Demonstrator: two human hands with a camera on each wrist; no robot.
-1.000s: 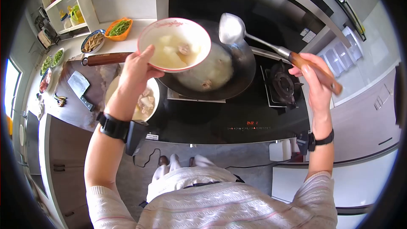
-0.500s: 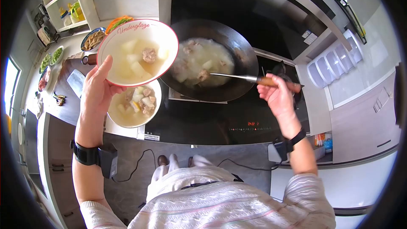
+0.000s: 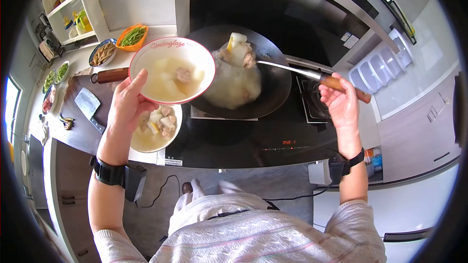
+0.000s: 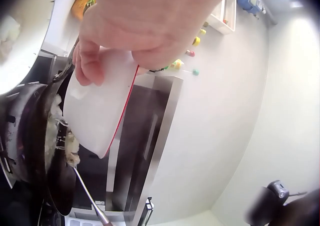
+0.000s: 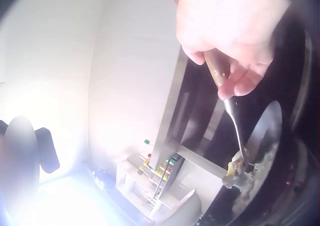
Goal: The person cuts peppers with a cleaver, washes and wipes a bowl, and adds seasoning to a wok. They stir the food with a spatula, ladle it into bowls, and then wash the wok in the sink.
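Observation:
My left hand [image 3: 124,104] holds a white bowl [image 3: 168,51] with a red rim, thumb at the rim and fingers beneath. Broth, pale chunks and a piece of meat lie in it. In my right hand [image 3: 342,107] is the wooden handle of a metal ladle [image 3: 301,71]. Meat and pale vegetable chunks [image 3: 239,48] heap over the ladle's cup, hiding it, above the dark wok [image 3: 277,87] of cloudy soup. The right wrist view shows the fingers [image 5: 243,83] curled at the handle's metal end. Below the held bowl stands a second bowl [image 3: 178,124] of soup and meat.
Left of the wok lie a cleaver [image 3: 87,102] and the wok's wooden handle [image 3: 111,75]. An orange basket of greens [image 3: 132,46] and a plate of brown strips [image 3: 103,63] stand behind. A second burner [image 3: 312,100] is at the right.
The ladle went from raised over the wok down into the soup, then came up heaped with meat and chunks. The held bowl swung left, then came back partly right.

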